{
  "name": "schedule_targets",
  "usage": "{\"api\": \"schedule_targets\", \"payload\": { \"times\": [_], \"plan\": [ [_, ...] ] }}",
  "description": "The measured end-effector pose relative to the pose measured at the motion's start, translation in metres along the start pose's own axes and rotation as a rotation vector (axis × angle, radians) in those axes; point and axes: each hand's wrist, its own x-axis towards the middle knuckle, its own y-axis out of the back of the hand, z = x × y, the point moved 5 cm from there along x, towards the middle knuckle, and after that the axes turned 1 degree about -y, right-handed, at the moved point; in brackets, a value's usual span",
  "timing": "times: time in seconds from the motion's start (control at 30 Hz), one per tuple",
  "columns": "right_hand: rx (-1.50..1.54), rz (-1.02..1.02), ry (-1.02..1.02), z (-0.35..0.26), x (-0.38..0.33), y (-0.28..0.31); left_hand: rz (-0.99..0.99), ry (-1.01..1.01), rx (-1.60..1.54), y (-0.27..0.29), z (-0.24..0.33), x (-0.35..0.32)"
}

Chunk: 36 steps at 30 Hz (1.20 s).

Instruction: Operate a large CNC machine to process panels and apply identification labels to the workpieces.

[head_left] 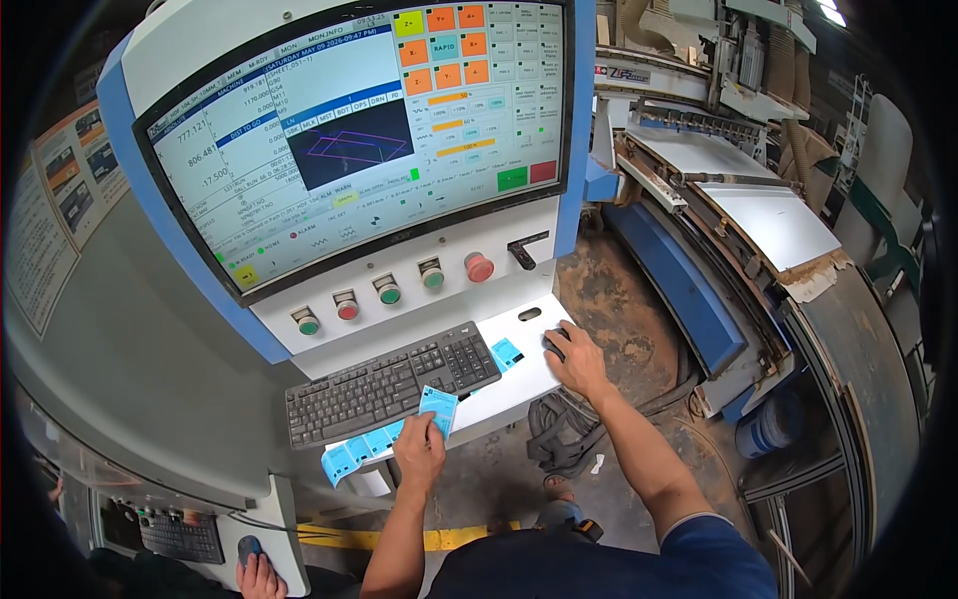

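My left hand (pixel 419 451) is closed on a strip of light-blue printed labels (pixel 344 456), with its top label (pixel 439 404) standing up over the front edge of the keyboard. The rest of the strip hangs off to the left along the shelf edge. Under my right hand (pixel 581 361) is a dark computer mouse (pixel 553 343), partly hidden by my fingers, which curl over it. A single blue label (pixel 507 353) lies on the white shelf (pixel 519 387) between the black keyboard (pixel 389 387) and the mouse.
Above the shelf stands a machine control screen (pixel 349 150), with push buttons and a red emergency stop (pixel 479 267) below it. At lower left, another person's hand (pixel 261 577) rests on a mouse (pixel 249 548). A large machine bed with white sheets (pixel 773 222) fills the right. Coiled hoses (pixel 564 434) lie on the floor.
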Motion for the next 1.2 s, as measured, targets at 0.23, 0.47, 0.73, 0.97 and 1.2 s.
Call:
{"api": "schedule_targets", "payload": {
  "times": [0.23, 0.47, 0.73, 0.97, 1.2],
  "plan": [
    [-0.016, 0.012, 0.022, -0.0003, -0.0002, -0.0008, -0.007, 0.026, -0.002, -0.0002, -0.0013, -0.0007],
    [-0.013, 0.020, 0.023, -0.0002, -0.0001, -0.0013, -0.008, 0.023, 0.003, -0.0002, -0.0018, -0.0011],
    [0.001, -0.008, 0.018, -0.0015, 0.0004, -0.0010, -0.004, 0.032, -0.002, 0.0010, -0.0012, -0.0013],
    [-0.019, 0.016, 0.020, -0.0039, 0.0015, -0.0010, -0.007, 0.032, -0.010, 0.0022, -0.0020, -0.0013],
    [-0.040, 0.050, 0.088, 0.0032, -0.0015, -0.0055, -0.054, 0.040, 0.006, -0.0022, -0.0070, -0.0063]
  ]
}}
